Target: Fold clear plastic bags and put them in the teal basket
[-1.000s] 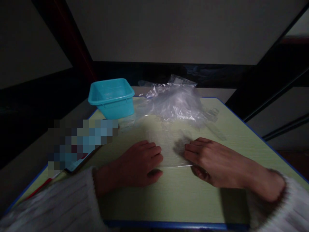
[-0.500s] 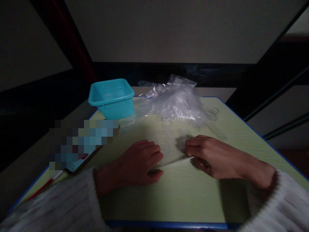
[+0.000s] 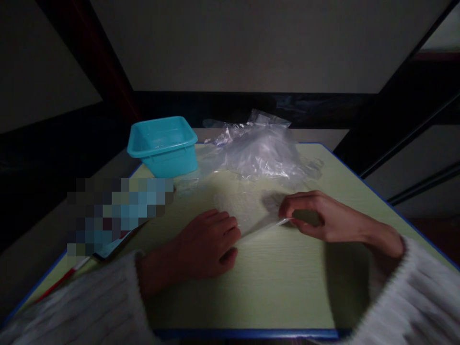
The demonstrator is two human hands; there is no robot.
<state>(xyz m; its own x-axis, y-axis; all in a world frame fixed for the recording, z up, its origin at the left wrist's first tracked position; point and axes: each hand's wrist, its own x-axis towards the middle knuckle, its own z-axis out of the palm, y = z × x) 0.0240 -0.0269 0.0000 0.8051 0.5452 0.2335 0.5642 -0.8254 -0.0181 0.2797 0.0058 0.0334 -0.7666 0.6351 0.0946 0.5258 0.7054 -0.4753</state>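
A small clear plastic bag [image 3: 247, 213] lies on the pale green table [image 3: 273, 287] between my two hands. My left hand [image 3: 206, 244] rests with curled fingers on the bag's left edge, pressing it down. My right hand [image 3: 316, 218] pinches the bag's near right corner between thumb and fingers and lifts it off the table. Both arms wear white knitted sleeves.
A heap of crumpled clear plastic bags [image 3: 258, 151] lies at the table's far middle. A turquoise plastic tub [image 3: 163, 143] stands at the far left. A blurred-out flat object [image 3: 118, 211] and a red pen [image 3: 57, 285] lie at the left edge. Dark frames surround the table.
My right hand has risen from lying flat on the table and moved back, pulling the bag's near right corner up. My left hand has stayed in place.
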